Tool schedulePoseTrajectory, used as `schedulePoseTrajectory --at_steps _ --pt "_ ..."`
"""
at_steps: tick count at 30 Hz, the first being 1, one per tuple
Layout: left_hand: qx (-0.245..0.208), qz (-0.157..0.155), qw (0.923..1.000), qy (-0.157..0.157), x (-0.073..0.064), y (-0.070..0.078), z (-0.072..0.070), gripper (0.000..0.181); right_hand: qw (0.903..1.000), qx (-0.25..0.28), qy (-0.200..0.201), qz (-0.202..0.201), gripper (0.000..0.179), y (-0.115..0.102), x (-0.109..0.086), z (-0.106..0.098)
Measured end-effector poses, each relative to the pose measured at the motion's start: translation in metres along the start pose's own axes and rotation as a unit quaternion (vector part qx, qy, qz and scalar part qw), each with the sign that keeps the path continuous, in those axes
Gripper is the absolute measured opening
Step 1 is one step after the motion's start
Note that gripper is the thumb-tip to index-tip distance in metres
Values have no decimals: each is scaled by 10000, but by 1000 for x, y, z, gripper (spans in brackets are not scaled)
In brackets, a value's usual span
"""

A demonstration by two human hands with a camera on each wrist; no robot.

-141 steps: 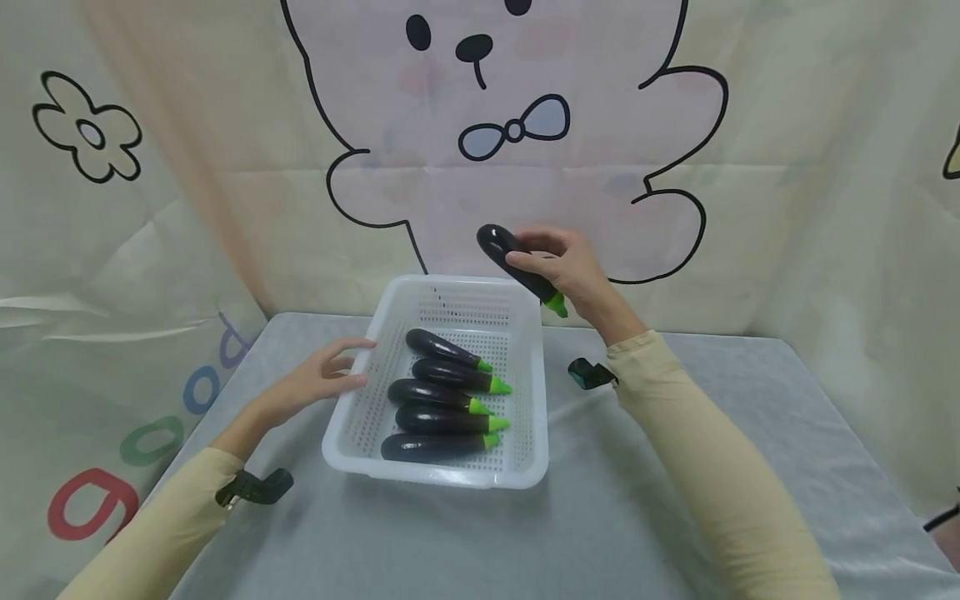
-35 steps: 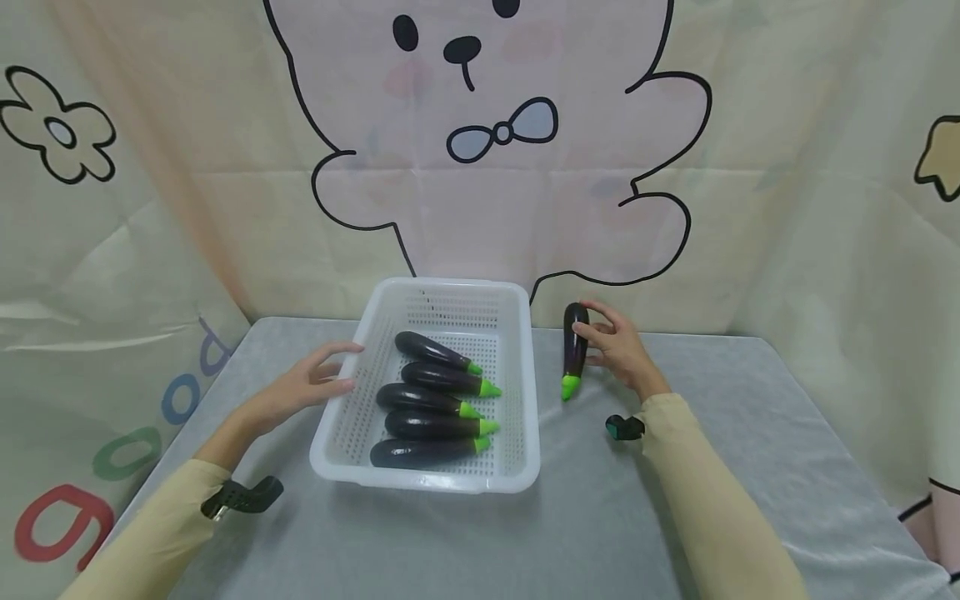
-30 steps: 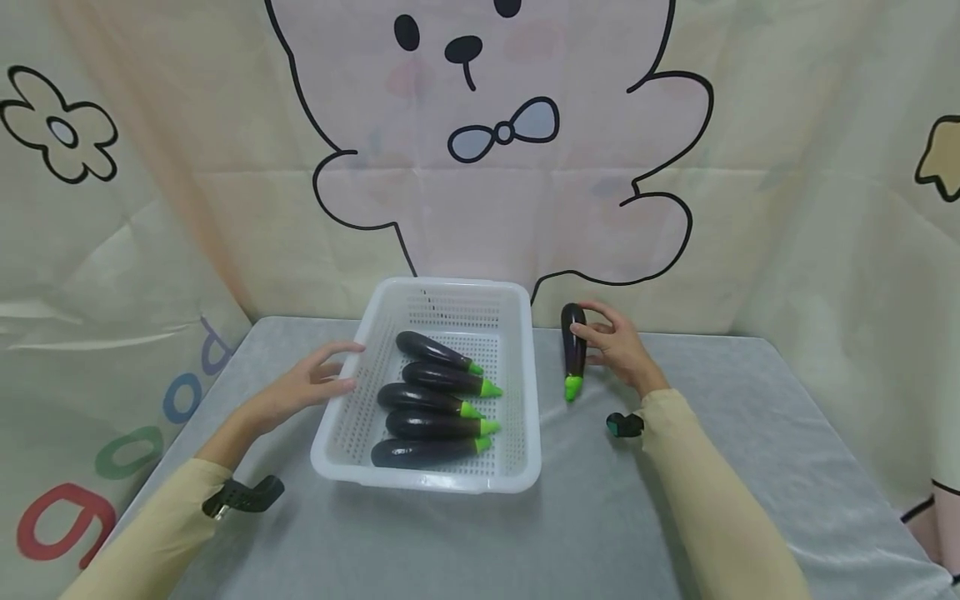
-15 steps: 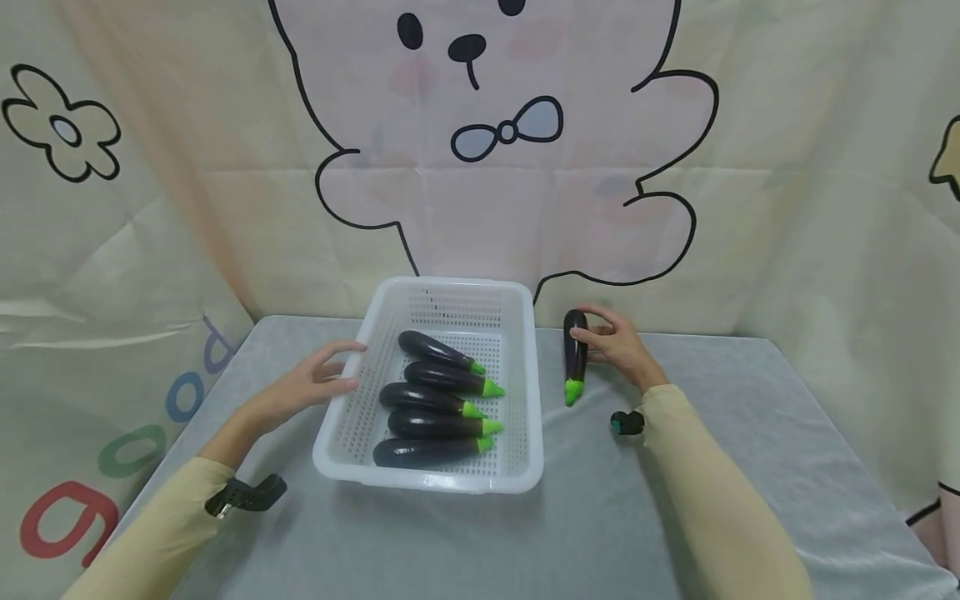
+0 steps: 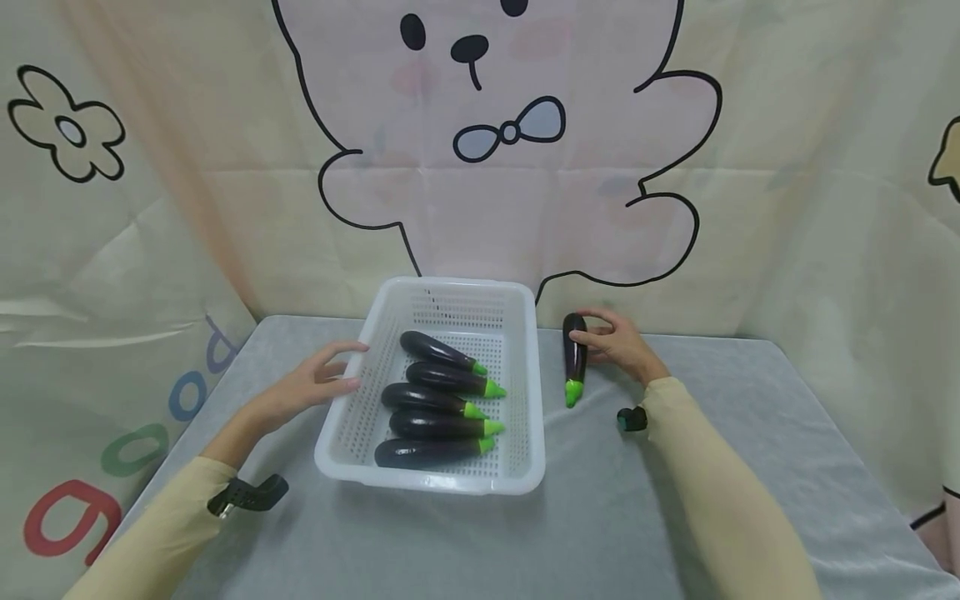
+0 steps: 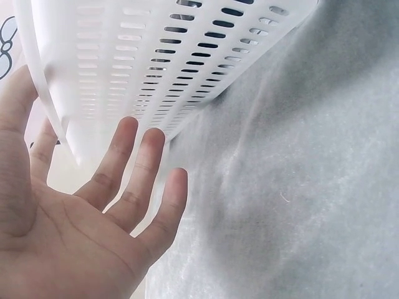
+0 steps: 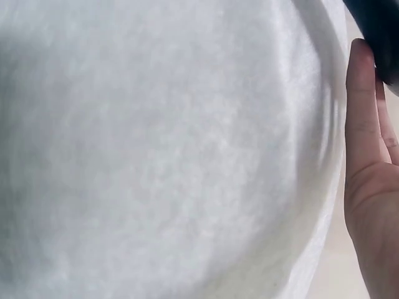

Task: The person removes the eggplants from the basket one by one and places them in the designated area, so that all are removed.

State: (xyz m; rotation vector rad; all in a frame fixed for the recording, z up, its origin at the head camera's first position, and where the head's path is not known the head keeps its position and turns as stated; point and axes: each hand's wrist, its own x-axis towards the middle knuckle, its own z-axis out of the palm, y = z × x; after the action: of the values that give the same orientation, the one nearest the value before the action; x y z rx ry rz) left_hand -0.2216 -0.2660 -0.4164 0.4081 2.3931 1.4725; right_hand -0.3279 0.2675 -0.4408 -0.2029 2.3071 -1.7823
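My left hand [image 5: 318, 379] is at the left side of a white perforated plastic basket [image 5: 431, 481], thumb and index fingertips resting on its rim. In the left wrist view, the other fingers [image 6: 144, 162] spread loosely along the outer wall. Inside the basket lie several dark, glossy eggplants [image 5: 437, 425] in a column, green stem ends to the right. To the right of the basket my right hand [image 5: 618, 346] pinches one more eggplant [image 5: 575, 354] between thumb and fingers, its green end toward me. Only a dark part of that eggplant shows in the right wrist view.
A grey cloth covers the table [image 5: 480, 542]. A printed cartoon curtain [image 5: 510, 217] hangs right behind its back edge, and another printed curtain [image 5: 90, 292] lines the left side. Dark wrist-camera mounts [image 5: 247, 493] stick out from both cuffs.
The right hand has brought its eggplant from above the basket's back right corner down to the table on the right, turning it lengthwise. The left hand stays at the basket rim.
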Motion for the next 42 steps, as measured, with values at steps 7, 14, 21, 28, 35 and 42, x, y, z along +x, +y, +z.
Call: schedulePoseTrajectory --at_steps 7,14,21,28,35,42 --pt "-36 28 10000 -37 1 1 1 64 9997 -226 -83 1 64 6 -1 -3" --pt "-58 90 9999 -47 1 -1 0 63 9992 -406 -8 -45 62 7 -2 -4" --pt "-25 90 10000 -30 1 -1 1 63 9988 -464 1 -151 59 10 -1 -4" --pt "-68 133 9999 -15 1 -2 1 62 9983 -579 17 -105 58 7 -2 -5" --pt "-111 178 9998 14 2 -4 0 59 9960 -846 128 -256 59 4 -8 -10" --pt "-168 260 9995 42 3 -6 0 57 9963 -646 382 -412 62 4 -14 -21"
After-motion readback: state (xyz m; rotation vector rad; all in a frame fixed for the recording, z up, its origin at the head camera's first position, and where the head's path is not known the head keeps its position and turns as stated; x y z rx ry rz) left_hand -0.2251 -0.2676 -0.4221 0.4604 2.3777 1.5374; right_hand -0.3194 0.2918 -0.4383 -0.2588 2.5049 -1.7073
